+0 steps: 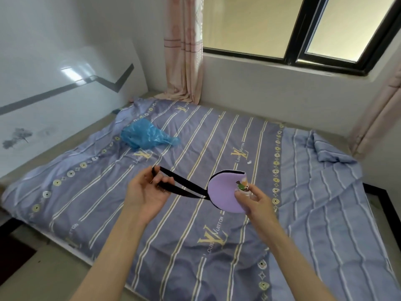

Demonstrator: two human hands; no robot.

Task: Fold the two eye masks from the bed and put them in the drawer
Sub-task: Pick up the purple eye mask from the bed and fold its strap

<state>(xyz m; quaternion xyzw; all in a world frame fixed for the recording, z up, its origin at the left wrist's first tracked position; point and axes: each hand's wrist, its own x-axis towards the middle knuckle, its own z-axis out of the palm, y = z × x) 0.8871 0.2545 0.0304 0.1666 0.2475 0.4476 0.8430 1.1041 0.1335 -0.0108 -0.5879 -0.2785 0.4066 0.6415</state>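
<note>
A purple eye mask (223,190) with black edging, folded in half, hangs above the bed. My right hand (253,203) pinches its right edge by a small cartoon print. The mask's black elastic strap (184,186) stretches left to my left hand (147,190), which has its fingers closed around the strap's loop. A second eye mask is nowhere in sight. No drawer is in sight either.
The bed (195,246) carries a blue-purple striped cover with gold logos. A crumpled blue plastic bag (145,135) lies near the headboard (65,88) at the left. A rumpled striped quilt (325,170) sits at the right. Pink curtain (184,51) and window (303,29) stand beyond.
</note>
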